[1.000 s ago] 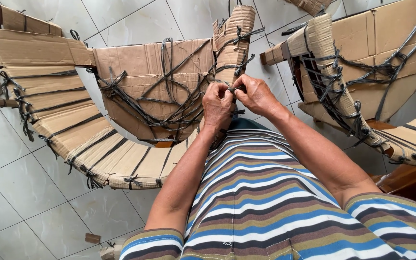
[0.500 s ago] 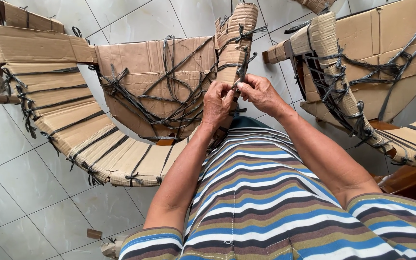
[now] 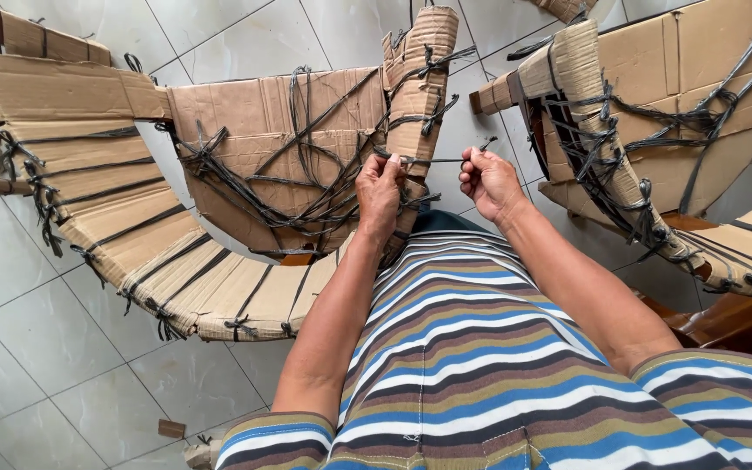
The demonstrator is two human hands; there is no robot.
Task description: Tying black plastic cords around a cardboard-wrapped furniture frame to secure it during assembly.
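Both hands pinch a dark string (image 3: 435,160) stretched taut between them. The left hand (image 3: 379,193) has its fingers closed on one end against the cardboard-wrapped post (image 3: 419,83); the right hand (image 3: 489,178) grips the other end, just beside the post above the tiled floor (image 3: 36,348)

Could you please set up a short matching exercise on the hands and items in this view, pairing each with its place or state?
Column one:
1. left hand
2. right hand
3. dark string
4. small cardboard scrap

Column two:
A. lying on the tiled floor
B. stretched taut between both hands
C. pressed against the cardboard-wrapped post
D. pinching the string's free end, apart from the post

Pairs: 1-C, 2-D, 3-B, 4-A
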